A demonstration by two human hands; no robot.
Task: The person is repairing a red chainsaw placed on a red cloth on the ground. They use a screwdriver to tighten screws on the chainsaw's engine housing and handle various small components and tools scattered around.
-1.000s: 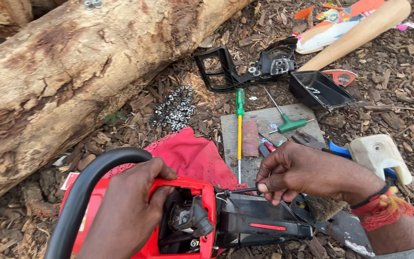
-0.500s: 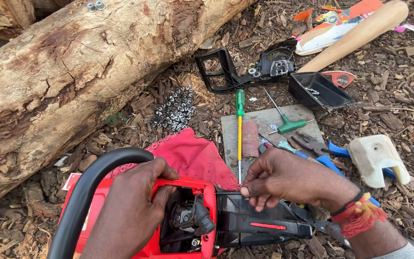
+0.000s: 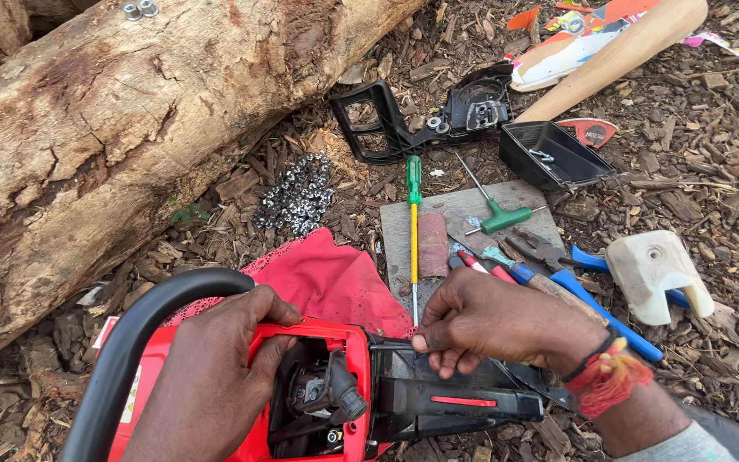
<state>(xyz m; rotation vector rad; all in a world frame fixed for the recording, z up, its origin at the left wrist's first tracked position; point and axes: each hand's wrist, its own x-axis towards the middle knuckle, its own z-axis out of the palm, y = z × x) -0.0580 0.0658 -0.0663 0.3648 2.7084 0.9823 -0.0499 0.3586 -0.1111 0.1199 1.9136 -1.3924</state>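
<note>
Right now the left hand (image 3: 215,376) is spread flat over the red chainsaw body (image 3: 318,402), fingers curled onto the rim of the open engine bay, pressing it down rather than gripping anything loose. Just to its left the black loop handle (image 3: 143,329) arcs up and around. The right hand (image 3: 493,321) sits on the black rear section of the saw, thumb and forefinger pinched together on something small at the seam; what is between those fingertips is too tiny to make out.

By the look of it this saw is a heavy, rigid lump, hard plastic over metal, so it wants a firm palm on the housing or a full grip on that loop handle. The exposed engine parts under the left fingers look fiddly and best left untouched.

Just beyond the right hand's knuckles lies a long green-and-yellow screwdriver (image 3: 414,222) on a grey board (image 3: 472,214), with a green T-handle key (image 3: 502,218) and blue-handled tools (image 3: 609,312) near it. Further off from the left hand, a coiled saw chain (image 3: 297,197) rests beside the big log (image 3: 113,120). A red cloth (image 3: 327,278) lies under the saw.
</note>
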